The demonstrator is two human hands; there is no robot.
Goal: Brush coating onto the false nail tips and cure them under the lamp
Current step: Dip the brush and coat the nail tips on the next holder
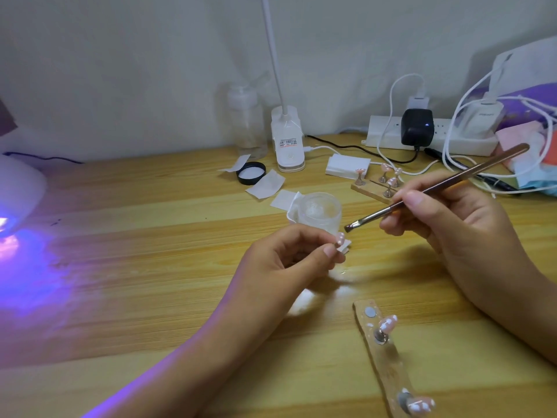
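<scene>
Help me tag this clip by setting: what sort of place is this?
Probably a home desk set up for nail art, hardly a salon: a crowded power strip against the wall, a curing lamp glowing violet, and false nail tips on stands.

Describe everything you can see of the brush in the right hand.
The brush is a long, thin stick with a brownish, metallic-looking handle, a silvery ferrule and a short, flat, dark tip. The right hand pinches it just behind the ferrule. The handle slants up to the right, past the hand. The tip points down-left in front of the clear jar, close to the false nail tip pinched by the left hand, seemingly not touching it.
</scene>
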